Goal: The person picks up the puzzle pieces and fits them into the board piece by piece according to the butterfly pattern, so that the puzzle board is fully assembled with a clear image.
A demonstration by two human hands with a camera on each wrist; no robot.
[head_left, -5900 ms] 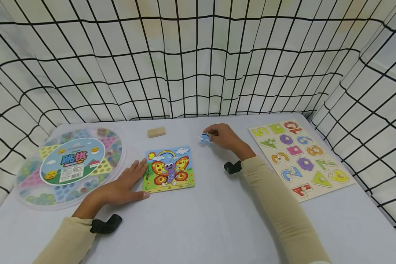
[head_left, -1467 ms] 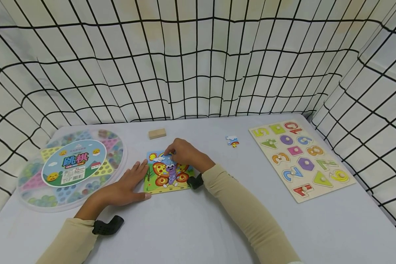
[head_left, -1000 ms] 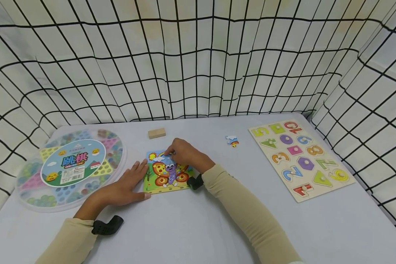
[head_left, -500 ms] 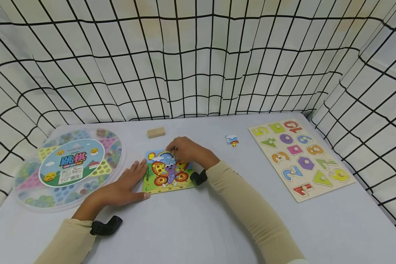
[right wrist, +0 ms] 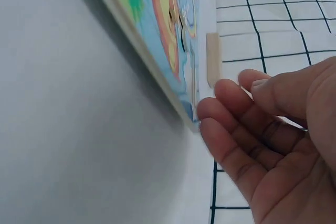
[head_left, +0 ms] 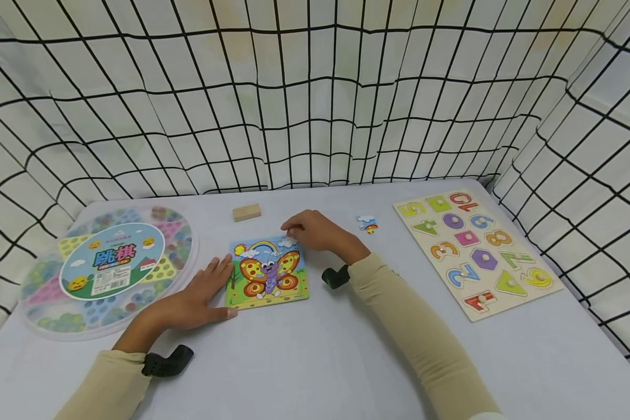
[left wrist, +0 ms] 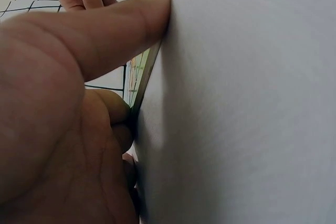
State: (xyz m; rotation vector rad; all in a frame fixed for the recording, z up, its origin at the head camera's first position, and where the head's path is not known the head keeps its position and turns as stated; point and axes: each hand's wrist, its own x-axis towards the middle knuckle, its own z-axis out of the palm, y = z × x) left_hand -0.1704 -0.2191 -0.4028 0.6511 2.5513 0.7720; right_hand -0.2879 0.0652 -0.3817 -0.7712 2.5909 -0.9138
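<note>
A butterfly jigsaw puzzle (head_left: 269, 274) lies flat on the table with its rainbow edge at the far side. My left hand (head_left: 202, 294) rests along its left side, fingers spread and thumb at the near left corner. In the left wrist view, the left thumb (left wrist: 121, 32) touches the board's edge. Over the far right corner is my right hand (head_left: 315, 230), its fingers loosely bent. The right wrist view shows nothing between those fingers (right wrist: 231, 145). A loose jigsaw piece (head_left: 367, 224) with clouds and a rainbow lies to the right of that hand.
A wooden block (head_left: 247, 212) lies behind the puzzle. On the left is a round, clear-lidded game box (head_left: 186, 280) holding coloured marbles. A number-and-shape peg board (head_left: 496, 306) lies on the right. Black netting (head_left: 336, 76) stands along the back and sides.
Earlier the right hand held a blue jigsaw piece right of the puzzle. It later worked at the puzzle's far edge, and has now shifted right to the corner. The left hand stays put.
</note>
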